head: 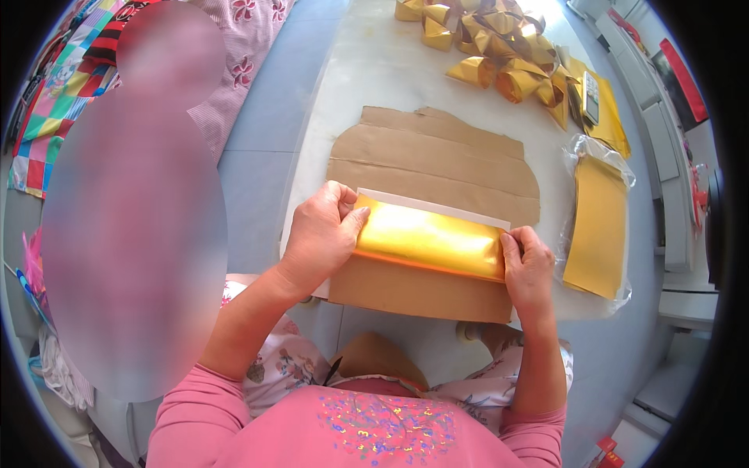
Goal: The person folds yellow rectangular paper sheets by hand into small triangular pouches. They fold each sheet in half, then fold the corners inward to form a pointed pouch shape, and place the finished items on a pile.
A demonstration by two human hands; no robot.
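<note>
A sheet of shiny gold foil paper stretches between my two hands above a piece of brown cardboard. My left hand pinches its left end between thumb and fingers. At the right end, my right hand grips it the same way. The sheet's far edge shows a pale strip, and its near edge looks curled. To the right lies a stack of gold paper in an opened clear plastic bag. Several folded gold paper shapes are heaped at the far end of the table.
The cardboard rests on a pale table. A white handheld device lies on more gold paper at the far right. On the left, a blurred person is close to my left arm, beside a pink patterned cloth.
</note>
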